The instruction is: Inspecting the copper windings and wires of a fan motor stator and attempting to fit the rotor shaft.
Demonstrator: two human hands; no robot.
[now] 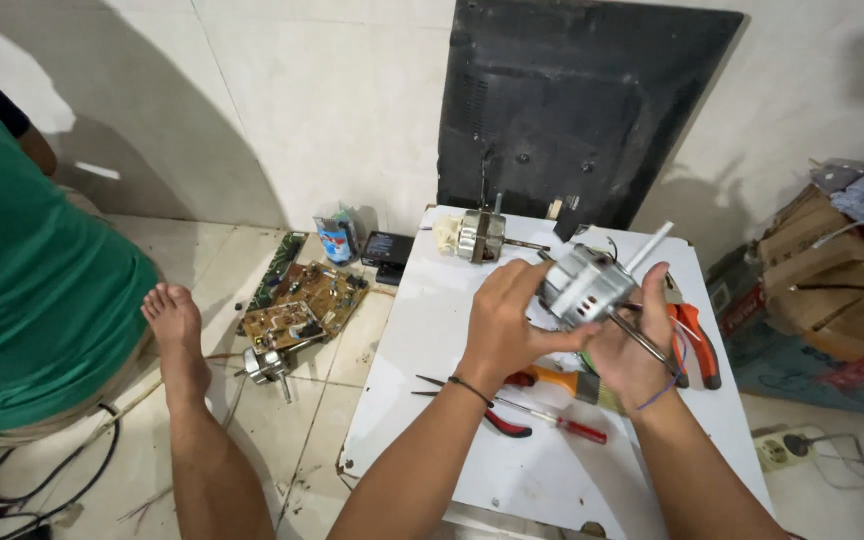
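Both my hands hold a silver electric motor (pixel 584 285) with a shaft above a small white table (pixel 472 440). My left hand (pixel 507 325) grips its left side and my right hand (pixel 637 345) cradles it from below on the right. Coloured wires trail from the motor over my right wrist. A second silver motor (pixel 480 236) lies at the table's far edge. Under my hands lie orange-handled pliers (pixel 697 345), a red-handled screwdriver (pixel 562 422), dark red-handled cutters (pixel 497 420) and a brush with an orange handle (pixel 567 382).
A black television back panel (pixel 572 110) leans on the tiled wall behind the table. Circuit boards (pixel 302 300) and another motor (pixel 267 365) lie on the floor to the left. A person in a green shirt (pixel 32 280) sits left, bare foot (pixel 177 340) extended. Cardboard boxes (pixel 832 290) and a power strip (pixel 782 447) are at right.
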